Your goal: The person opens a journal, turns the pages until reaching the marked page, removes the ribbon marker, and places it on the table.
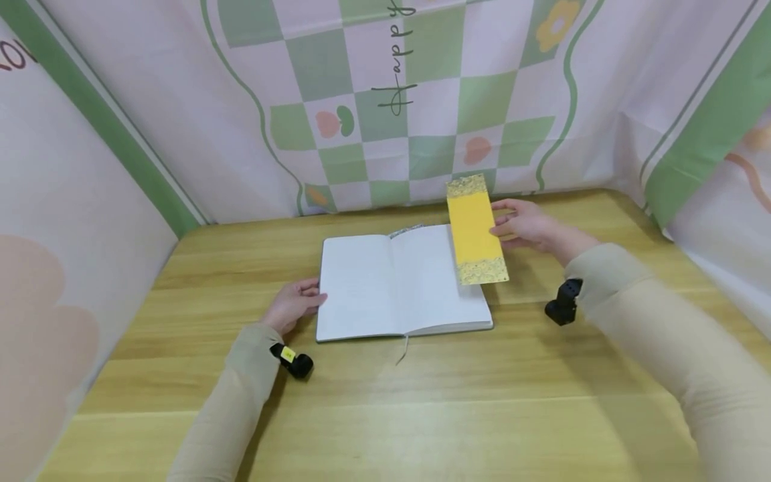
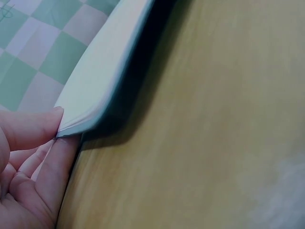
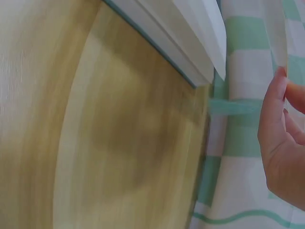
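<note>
An open notebook (image 1: 361,288) with blank white pages and a dark cover lies on the table. My left hand (image 1: 293,304) pinches its left edge; in the left wrist view, the thumb (image 2: 35,129) is on the page and the fingers are under the cover. Above the right page, my right hand (image 1: 524,226) pinches a long yellow card (image 1: 474,227) with speckled bands at both ends by its right edge. The right wrist view shows this card (image 3: 278,33) nearly edge-on, between thumb and fingertips.
A ribbon marker (image 1: 403,351) hangs out below the notebook's spine. Something thin and patterned (image 1: 406,231) sticks out at the spine's top. Behind the wooden table (image 1: 458,415) hangs a checked green-and-white curtain (image 1: 385,161); cloth also hangs at both sides.
</note>
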`<control>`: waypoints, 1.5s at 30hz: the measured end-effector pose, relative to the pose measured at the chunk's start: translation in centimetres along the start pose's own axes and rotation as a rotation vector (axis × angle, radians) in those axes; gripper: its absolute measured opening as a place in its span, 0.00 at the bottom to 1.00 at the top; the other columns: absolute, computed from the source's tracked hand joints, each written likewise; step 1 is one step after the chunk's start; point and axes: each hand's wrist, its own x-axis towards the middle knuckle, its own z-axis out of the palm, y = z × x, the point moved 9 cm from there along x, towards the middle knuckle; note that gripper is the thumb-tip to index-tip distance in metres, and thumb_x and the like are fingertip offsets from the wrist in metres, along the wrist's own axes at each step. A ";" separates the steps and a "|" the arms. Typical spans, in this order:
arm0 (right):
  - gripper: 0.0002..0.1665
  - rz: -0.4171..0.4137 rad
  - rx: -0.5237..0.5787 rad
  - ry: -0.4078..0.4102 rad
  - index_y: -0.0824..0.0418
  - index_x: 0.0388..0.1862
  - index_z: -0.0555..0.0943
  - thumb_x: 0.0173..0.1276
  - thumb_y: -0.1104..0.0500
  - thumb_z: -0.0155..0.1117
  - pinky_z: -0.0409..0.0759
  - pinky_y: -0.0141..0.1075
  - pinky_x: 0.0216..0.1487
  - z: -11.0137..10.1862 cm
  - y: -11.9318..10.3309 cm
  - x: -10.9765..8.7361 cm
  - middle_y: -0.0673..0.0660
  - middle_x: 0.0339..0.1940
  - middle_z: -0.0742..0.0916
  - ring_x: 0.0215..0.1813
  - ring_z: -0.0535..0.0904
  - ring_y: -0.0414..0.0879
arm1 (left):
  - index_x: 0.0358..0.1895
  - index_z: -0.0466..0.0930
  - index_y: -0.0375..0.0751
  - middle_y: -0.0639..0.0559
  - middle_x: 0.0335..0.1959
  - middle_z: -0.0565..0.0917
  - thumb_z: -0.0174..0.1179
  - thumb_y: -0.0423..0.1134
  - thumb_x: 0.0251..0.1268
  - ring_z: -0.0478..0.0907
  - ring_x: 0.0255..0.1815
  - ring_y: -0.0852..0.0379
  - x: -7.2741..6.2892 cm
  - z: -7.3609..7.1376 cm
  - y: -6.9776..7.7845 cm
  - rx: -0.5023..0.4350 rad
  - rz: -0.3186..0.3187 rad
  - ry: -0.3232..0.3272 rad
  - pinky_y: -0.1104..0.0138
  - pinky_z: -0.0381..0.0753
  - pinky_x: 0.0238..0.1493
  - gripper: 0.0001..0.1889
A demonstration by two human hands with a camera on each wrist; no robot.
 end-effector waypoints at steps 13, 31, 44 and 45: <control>0.43 0.039 -0.031 -0.021 0.70 0.75 0.41 0.71 0.66 0.53 0.82 0.29 0.44 -3.4 3.7 -1.0 0.61 0.53 0.68 0.38 0.74 0.33 | 0.70 0.60 0.36 0.38 0.56 0.75 0.56 0.30 0.67 0.74 0.55 0.51 0.3 -0.1 -0.1 -0.009 0.005 -0.011 0.60 0.75 0.61 0.29; 0.44 0.087 -0.021 -0.120 0.73 0.73 0.44 0.66 0.68 0.57 0.83 0.34 0.44 -2.0 8.8 -0.8 0.54 0.42 0.76 0.39 0.78 0.40 | 0.70 0.61 0.38 0.41 0.54 0.76 0.56 0.30 0.66 0.74 0.54 0.52 0.2 -0.1 -0.1 -0.002 -0.015 -0.003 0.59 0.76 0.60 0.29; 0.45 0.077 -0.066 -0.146 0.74 0.73 0.45 0.67 0.64 0.60 0.84 0.38 0.46 -1.8 9.2 -0.9 0.60 0.50 0.75 0.41 0.79 0.41 | 0.70 0.61 0.35 0.42 0.52 0.76 0.57 0.30 0.66 0.73 0.50 0.55 0.1 -0.1 -0.1 -0.013 -0.001 0.004 0.61 0.77 0.58 0.29; 0.45 0.075 -0.060 -0.150 0.74 0.73 0.44 0.67 0.64 0.59 0.84 0.38 0.47 -1.8 9.2 -0.9 0.60 0.49 0.75 0.41 0.79 0.41 | 0.69 0.61 0.35 0.42 0.52 0.76 0.57 0.30 0.66 0.73 0.50 0.55 0.1 -0.1 -0.1 -0.016 -0.001 0.006 0.61 0.77 0.58 0.29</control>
